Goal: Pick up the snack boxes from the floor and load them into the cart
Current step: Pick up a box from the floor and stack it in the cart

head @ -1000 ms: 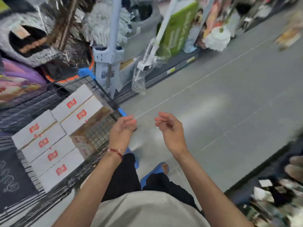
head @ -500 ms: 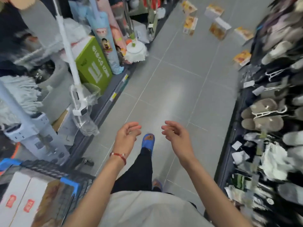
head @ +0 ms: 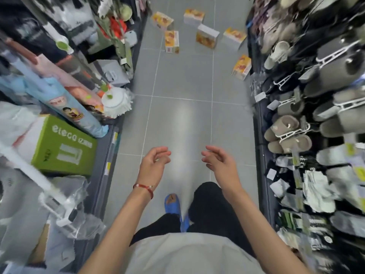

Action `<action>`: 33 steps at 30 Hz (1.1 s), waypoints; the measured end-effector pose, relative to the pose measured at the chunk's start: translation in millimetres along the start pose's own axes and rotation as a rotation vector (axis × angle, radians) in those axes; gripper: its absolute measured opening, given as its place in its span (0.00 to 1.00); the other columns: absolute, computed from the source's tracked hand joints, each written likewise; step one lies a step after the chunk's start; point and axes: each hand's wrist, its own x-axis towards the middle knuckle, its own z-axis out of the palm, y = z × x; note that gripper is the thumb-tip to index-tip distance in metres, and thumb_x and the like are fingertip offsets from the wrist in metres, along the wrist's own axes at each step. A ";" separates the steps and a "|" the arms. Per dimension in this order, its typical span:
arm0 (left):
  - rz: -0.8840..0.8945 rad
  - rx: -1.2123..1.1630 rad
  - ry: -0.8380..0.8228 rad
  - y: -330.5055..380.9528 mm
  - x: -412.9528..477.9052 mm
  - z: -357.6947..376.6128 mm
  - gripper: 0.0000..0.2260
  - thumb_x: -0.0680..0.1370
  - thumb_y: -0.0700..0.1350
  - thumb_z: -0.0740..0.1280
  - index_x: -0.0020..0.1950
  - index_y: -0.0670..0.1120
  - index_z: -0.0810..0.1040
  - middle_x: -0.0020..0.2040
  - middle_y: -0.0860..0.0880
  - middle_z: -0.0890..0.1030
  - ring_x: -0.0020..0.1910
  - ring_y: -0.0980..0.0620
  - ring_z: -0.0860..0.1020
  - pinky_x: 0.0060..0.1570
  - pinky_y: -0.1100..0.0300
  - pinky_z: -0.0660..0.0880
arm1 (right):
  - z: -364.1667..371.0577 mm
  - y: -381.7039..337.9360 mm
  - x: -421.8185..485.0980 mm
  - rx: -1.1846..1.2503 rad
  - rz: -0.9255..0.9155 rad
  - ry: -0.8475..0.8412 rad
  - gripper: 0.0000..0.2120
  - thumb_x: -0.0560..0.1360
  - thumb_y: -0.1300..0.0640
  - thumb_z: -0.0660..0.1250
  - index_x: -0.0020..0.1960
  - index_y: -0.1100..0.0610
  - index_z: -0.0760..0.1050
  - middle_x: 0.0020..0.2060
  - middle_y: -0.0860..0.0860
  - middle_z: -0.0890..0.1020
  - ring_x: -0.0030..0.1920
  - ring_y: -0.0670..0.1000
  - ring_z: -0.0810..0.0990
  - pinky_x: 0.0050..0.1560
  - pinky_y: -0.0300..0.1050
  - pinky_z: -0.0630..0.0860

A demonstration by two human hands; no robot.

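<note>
Several orange-and-white snack boxes lie scattered on the grey tiled floor far ahead. One snack box (head: 171, 41) lies flat near the left shelf, another (head: 207, 36) stands in the middle, and the closest box (head: 241, 67) leans by the right rack. My left hand (head: 153, 165), with a red bracelet at its wrist, and my right hand (head: 220, 162) hover at waist height, both empty with loosely curled, spread fingers. The boxes are well beyond reach of either hand. The cart is out of view.
The aisle floor (head: 183, 119) runs straight ahead between two racks. At left stand mops, a green carton (head: 63, 147) and wrapped cleaning goods. The right rack (head: 308, 123) hangs slippers and socks. My blue sandal (head: 171, 203) is stepping forward.
The view has swung away from the cart with its white boxes and down the aisle. The scattered boxes are now nearer. Both hands stay empty in front of me.
</note>
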 end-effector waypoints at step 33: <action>-0.056 0.303 -0.302 412.6 625.8 321.0 0.12 0.82 0.36 0.59 0.61 0.46 0.78 0.57 0.49 0.83 0.56 0.49 0.81 0.40 0.69 0.77 | -75.9 -364.5 650.9 0.166 0.114 0.293 0.11 0.82 0.63 0.65 0.61 0.52 0.79 0.54 0.49 0.86 0.52 0.47 0.84 0.56 0.40 0.78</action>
